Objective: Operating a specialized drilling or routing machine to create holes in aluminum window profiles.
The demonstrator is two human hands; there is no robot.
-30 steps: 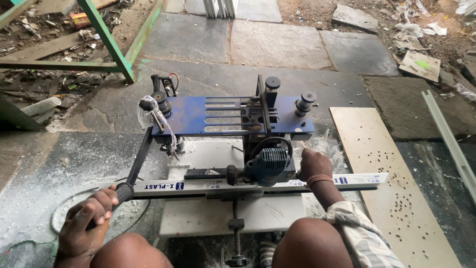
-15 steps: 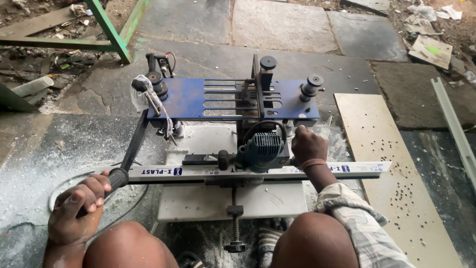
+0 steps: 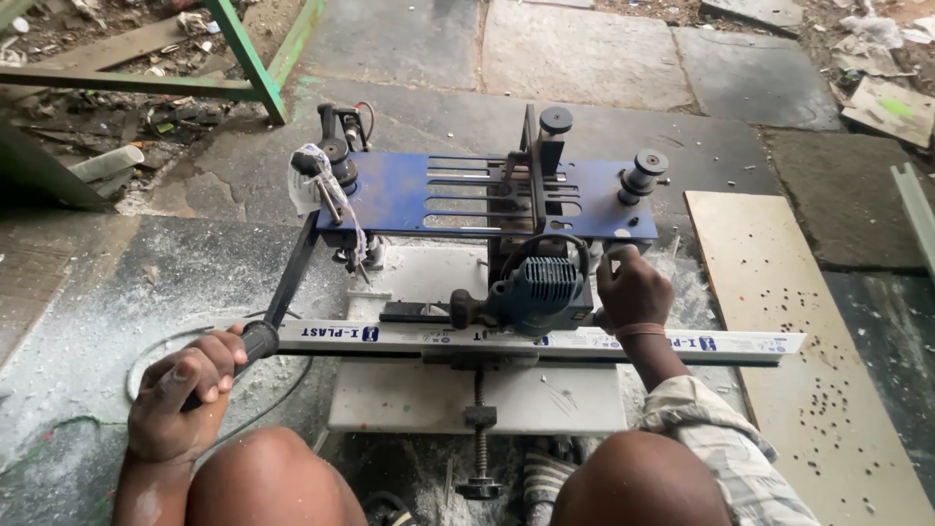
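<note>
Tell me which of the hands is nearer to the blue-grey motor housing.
Right. The right hand rests just beside the motor housing, on its right side. The left hand grips the black lever handle, well off to the left.

An outdoor work yard: stone slabs point(image 3: 575, 58), white dust, scattered rubble point(image 3: 117, 107).

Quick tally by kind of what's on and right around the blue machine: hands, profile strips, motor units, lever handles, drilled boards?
Hands: 2, left hand on the lever handle, right hand beside the motor unit
White profile strip: 1
Blue-grey motor unit: 1
Black lever handle: 1
Drilled board: 1
Total: 6
</note>
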